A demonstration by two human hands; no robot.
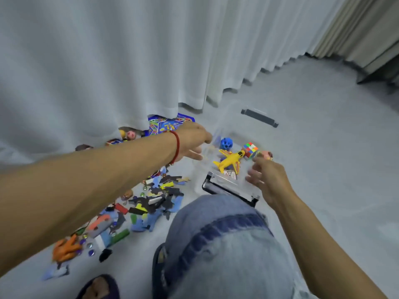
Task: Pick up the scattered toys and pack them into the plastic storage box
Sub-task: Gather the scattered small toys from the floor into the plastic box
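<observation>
The left hand [194, 141] reaches over the near-left rim of the clear box [228, 186], fingers loosely straight and holding nothing, while the right hand [269, 178] hovers at the box's right side, fingers blurred and half curled, so its grip cannot be told. Inside the box lie a yellow plane [230, 160], a blue ball [226, 143] and a cube [250, 150]. More toys [149, 201] are scattered on the floor [323, 147] under the left forearm.

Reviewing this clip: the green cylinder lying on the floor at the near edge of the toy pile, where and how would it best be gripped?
Probably across the middle of the green cylinder, thumb and fingers on its two long sides, coming from above. It lies flat on the floor, so its ends give less purchase. A white block lies close beside its lower end, so the upper half looks freer. The left hand is on that side.
</observation>
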